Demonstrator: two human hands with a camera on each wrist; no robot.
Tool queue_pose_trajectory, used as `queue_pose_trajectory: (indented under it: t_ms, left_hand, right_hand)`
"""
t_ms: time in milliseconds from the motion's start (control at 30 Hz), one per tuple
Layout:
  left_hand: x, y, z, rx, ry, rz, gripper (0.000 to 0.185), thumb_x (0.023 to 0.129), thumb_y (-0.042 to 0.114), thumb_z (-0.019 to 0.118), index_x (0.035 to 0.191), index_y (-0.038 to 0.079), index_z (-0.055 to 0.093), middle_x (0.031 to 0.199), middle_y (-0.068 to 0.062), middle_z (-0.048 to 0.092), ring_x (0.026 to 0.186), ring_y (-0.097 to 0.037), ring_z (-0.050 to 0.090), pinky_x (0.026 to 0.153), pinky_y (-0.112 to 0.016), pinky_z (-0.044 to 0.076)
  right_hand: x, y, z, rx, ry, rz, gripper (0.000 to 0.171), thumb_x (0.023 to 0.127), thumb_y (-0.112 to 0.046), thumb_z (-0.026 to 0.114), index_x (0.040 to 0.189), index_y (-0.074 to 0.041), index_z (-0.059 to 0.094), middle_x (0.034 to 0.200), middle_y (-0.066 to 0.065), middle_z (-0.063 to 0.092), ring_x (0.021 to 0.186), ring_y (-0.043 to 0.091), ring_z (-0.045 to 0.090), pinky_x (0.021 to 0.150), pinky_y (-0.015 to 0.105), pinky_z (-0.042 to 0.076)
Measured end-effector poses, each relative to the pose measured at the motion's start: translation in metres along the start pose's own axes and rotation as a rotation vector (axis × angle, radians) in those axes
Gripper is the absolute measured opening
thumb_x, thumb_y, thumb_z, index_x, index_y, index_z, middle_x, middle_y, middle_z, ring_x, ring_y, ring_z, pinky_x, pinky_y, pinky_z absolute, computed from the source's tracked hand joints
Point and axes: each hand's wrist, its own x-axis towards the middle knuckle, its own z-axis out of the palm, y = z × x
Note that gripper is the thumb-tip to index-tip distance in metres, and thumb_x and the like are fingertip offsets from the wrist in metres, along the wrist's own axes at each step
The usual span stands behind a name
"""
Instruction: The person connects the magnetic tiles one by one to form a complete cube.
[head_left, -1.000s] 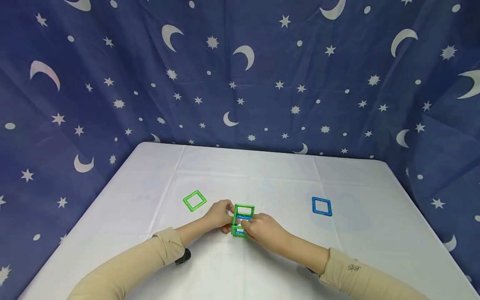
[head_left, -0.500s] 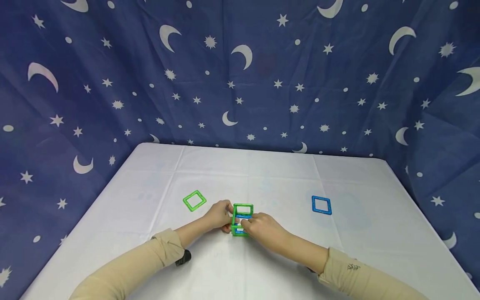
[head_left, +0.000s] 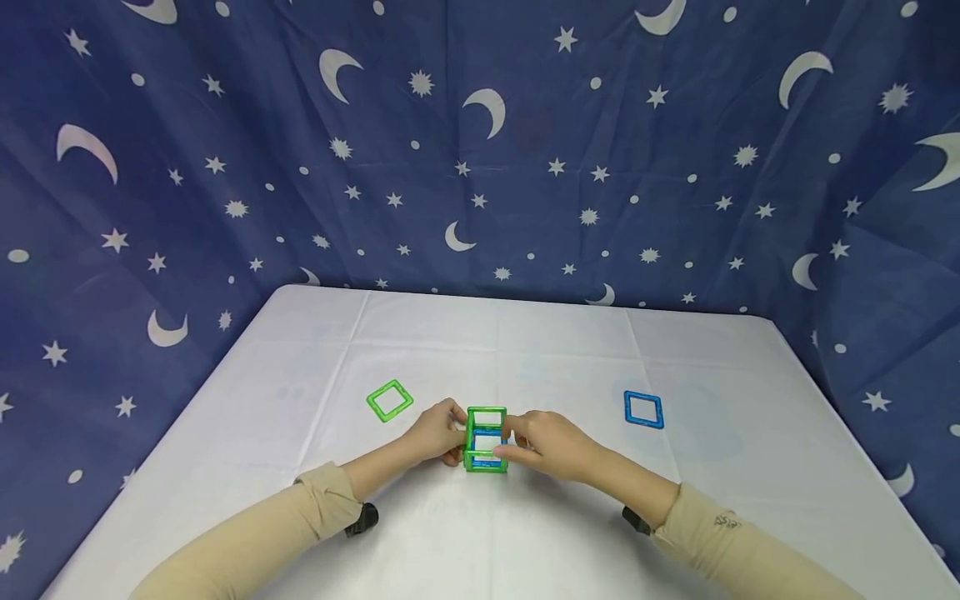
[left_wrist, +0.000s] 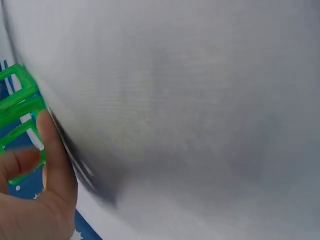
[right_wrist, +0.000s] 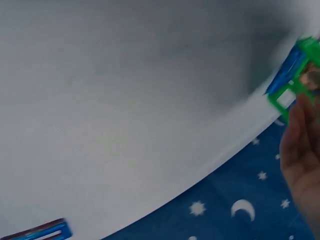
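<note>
Left hand (head_left: 433,432) and right hand (head_left: 550,443) pinching opposite sides of green-and-blue tile cube (head_left: 486,440), fingers curled on its frames, near centre of white table (head_left: 525,350).

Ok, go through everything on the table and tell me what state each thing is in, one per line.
tile cube: standing on the table, green and blue square frames joined, held from both sides.
left hand: gripping the cube's left side.
right hand: gripping the cube's right side.
green tile: lying flat, loose, untouched.
blue tile: lying flat, loose, untouched.
tablecloth: spread out, creased.
</note>
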Motion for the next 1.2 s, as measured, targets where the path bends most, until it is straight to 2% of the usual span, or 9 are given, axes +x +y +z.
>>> queue_pose_trajectory:
  t_ms: [133, 233, 367, 467, 633, 867, 967, 1067, 1200]
  left_hand:
    - [-0.008, 0.0, -0.005, -0.058, 0.039, -0.046, 0.012, 0.092, 0.002, 0.05, 0.098, -0.004, 0.058, 0.071, -0.011, 0.06, 0.051, -0.011, 0.057, 0.05, -0.027, 0.055]
    - [-0.015, 0.003, -0.006, -0.083, 0.082, -0.065, 0.027, 0.098, 0.019, 0.048, 0.094, -0.003, 0.062, 0.076, -0.01, 0.061, 0.059, -0.013, 0.059, 0.053, -0.027, 0.056]
    - [-0.021, 0.01, -0.003, -0.094, 0.09, -0.068, 0.036, 0.093, 0.036, 0.058, 0.088, 0.0, 0.063, 0.079, -0.008, 0.064, 0.064, -0.013, 0.062, 0.057, -0.026, 0.057]
    - [-0.023, 0.014, -0.001, -0.107, 0.078, -0.06, 0.031, 0.088, 0.032, 0.065, 0.084, 0.001, 0.063, 0.079, -0.007, 0.064, 0.065, -0.011, 0.063, 0.059, -0.026, 0.057]
    - [-0.024, 0.015, 0.001, -0.181, 0.091, -0.076, 0.024, 0.089, 0.024, 0.065, 0.088, 0.0, 0.063, 0.082, -0.007, 0.061, 0.064, -0.011, 0.061, 0.061, -0.029, 0.058]
    - [-0.022, 0.011, 0.001, -0.304, 0.099, -0.134, 0.023, 0.089, 0.022, 0.064, 0.094, 0.0, 0.06, 0.079, -0.008, 0.062, 0.059, -0.009, 0.06, 0.062, -0.03, 0.059]
    - [-0.021, 0.01, 0.001, -0.334, 0.105, -0.158, 0.023, 0.089, 0.022, 0.064, 0.097, 0.001, 0.059, 0.079, -0.007, 0.06, 0.057, -0.008, 0.06, 0.061, -0.03, 0.059]
    - [-0.021, 0.011, 0.002, -0.349, 0.102, -0.164, 0.024, 0.089, 0.022, 0.064, 0.098, 0.001, 0.057, 0.079, -0.006, 0.058, 0.057, -0.009, 0.059, 0.061, -0.031, 0.059]
    - [-0.023, 0.011, 0.003, -0.342, 0.097, -0.156, 0.027, 0.089, 0.024, 0.065, 0.1, 0.001, 0.056, 0.08, -0.005, 0.057, 0.06, -0.01, 0.059, 0.062, -0.031, 0.059]
  right_hand:
    - [-0.001, 0.016, 0.001, 0.087, -0.144, 0.032, 0.024, 0.097, -0.027, 0.052, 0.107, -0.011, 0.067, 0.093, -0.003, 0.067, 0.08, 0.006, 0.057, 0.074, 0.022, 0.051]
    - [0.0, 0.022, 0.009, 0.047, -0.186, -0.016, 0.023, 0.096, -0.015, 0.053, 0.113, -0.01, 0.067, 0.103, 0.002, 0.068, 0.085, 0.007, 0.059, 0.079, 0.023, 0.052]
    - [0.004, 0.02, 0.018, -0.098, -0.136, -0.122, 0.014, 0.09, -0.009, 0.062, 0.101, -0.007, 0.07, 0.083, 0.0, 0.063, 0.066, 0.002, 0.048, 0.062, 0.014, 0.046]
    - [0.007, 0.018, 0.021, -0.158, -0.115, -0.159, 0.003, 0.088, -0.01, 0.065, 0.09, -0.008, 0.066, 0.076, -0.002, 0.06, 0.063, 0.001, 0.043, 0.058, 0.012, 0.041]
    - [0.01, 0.017, 0.024, -0.164, -0.117, -0.17, 0.007, 0.088, -0.016, 0.066, 0.086, -0.01, 0.062, 0.076, -0.002, 0.061, 0.064, 0.001, 0.045, 0.059, 0.011, 0.042]
    - [0.013, 0.017, 0.026, -0.137, -0.123, -0.142, 0.01, 0.084, -0.016, 0.069, 0.089, -0.009, 0.063, 0.087, 0.002, 0.066, 0.077, 0.007, 0.06, 0.067, 0.016, 0.051]
    - [0.013, 0.016, 0.023, -0.093, -0.129, -0.121, 0.01, 0.083, -0.012, 0.07, 0.089, -0.008, 0.063, 0.088, 0.004, 0.067, 0.079, 0.008, 0.061, 0.068, 0.017, 0.051]
    - [0.012, 0.017, 0.017, 0.002, -0.141, -0.044, 0.005, 0.086, -0.006, 0.066, 0.088, -0.007, 0.062, 0.086, 0.003, 0.067, 0.074, 0.005, 0.056, 0.065, 0.015, 0.049]
    - [0.01, 0.02, 0.008, 0.137, -0.061, 0.092, 0.007, 0.087, -0.001, 0.062, 0.088, -0.005, 0.056, 0.074, 0.001, 0.061, 0.062, 0.003, 0.047, 0.056, 0.015, 0.044]
